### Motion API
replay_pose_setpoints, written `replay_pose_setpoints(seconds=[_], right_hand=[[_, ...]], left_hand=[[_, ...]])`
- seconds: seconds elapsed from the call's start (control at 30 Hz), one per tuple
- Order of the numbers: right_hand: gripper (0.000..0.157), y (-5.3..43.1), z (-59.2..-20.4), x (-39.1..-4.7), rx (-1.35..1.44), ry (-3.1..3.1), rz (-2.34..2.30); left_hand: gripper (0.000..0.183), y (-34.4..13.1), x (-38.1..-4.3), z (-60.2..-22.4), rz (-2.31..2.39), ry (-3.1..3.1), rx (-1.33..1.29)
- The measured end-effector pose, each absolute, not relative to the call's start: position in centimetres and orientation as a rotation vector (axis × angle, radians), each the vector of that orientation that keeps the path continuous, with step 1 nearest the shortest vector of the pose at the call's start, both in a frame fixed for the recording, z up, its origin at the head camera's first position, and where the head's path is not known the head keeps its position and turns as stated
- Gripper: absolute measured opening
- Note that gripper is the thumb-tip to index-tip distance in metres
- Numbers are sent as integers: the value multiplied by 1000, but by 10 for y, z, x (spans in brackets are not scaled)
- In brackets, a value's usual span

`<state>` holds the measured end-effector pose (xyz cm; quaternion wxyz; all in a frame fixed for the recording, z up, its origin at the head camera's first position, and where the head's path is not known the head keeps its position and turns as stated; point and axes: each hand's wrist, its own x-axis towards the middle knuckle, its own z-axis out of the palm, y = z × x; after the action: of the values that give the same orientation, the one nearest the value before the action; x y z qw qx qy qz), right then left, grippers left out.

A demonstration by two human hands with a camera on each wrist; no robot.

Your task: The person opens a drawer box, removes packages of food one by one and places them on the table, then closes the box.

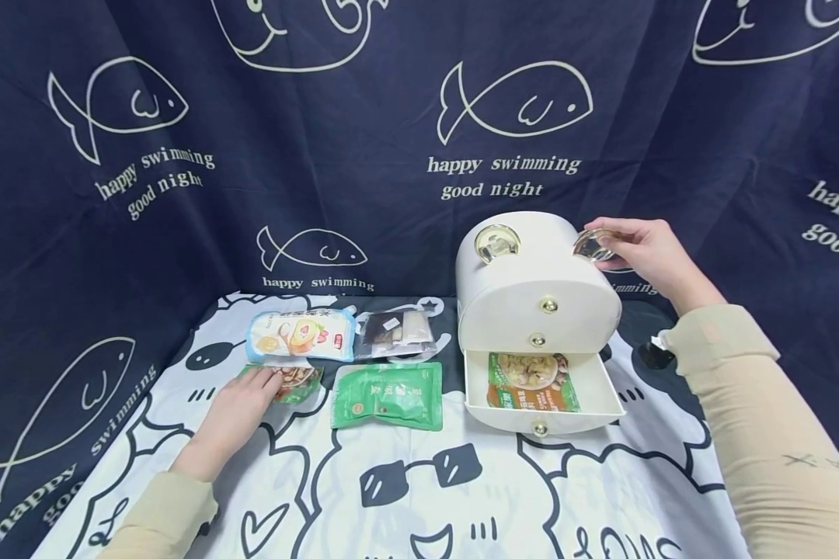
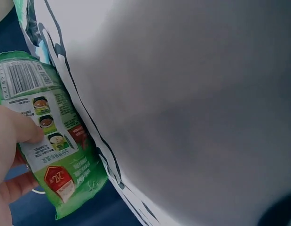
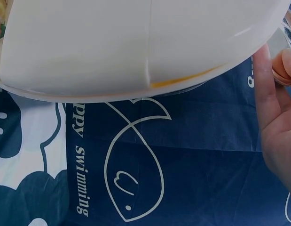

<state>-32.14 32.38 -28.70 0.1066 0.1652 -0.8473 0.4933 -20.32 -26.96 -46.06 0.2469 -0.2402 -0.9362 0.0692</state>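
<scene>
My left hand (image 1: 243,400) pinches a green seasoning packet (image 2: 72,113), thumb on its printed back with a barcode and fingers behind it. In the head view this packet (image 1: 299,383) lies low over the cloth, partly covered by the hand. My right hand (image 1: 643,252) grips the shiny gold round ear (image 1: 594,244) on the top right of a white drawer box (image 1: 531,272). The box's bottom drawer (image 1: 587,418) is pulled out, and a green and brown food packet (image 1: 534,380) lies in it. In the right wrist view the hand (image 3: 281,136) shows at the right edge.
A flat green pouch (image 1: 390,396) lies left of the drawer. Behind it are a clear bag with dark and pale contents (image 1: 396,334) and a blue and white packet (image 1: 301,335). A dark fish-print curtain (image 1: 391,155) hangs behind the patterned tablecloth (image 1: 363,505).
</scene>
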Motion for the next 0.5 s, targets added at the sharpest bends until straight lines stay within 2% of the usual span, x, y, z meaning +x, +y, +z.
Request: replay_pose_setpoints(seconds=[0.3, 0.5], right_hand=[[32, 324, -287, -321, 436, -2526, 1429], [32, 323, -287, -321, 439, -2527, 1428]], left_hand=[[17, -269, -203, -465, 179, -2605, -702], [27, -268, -203, -467, 193, -2703, -710]])
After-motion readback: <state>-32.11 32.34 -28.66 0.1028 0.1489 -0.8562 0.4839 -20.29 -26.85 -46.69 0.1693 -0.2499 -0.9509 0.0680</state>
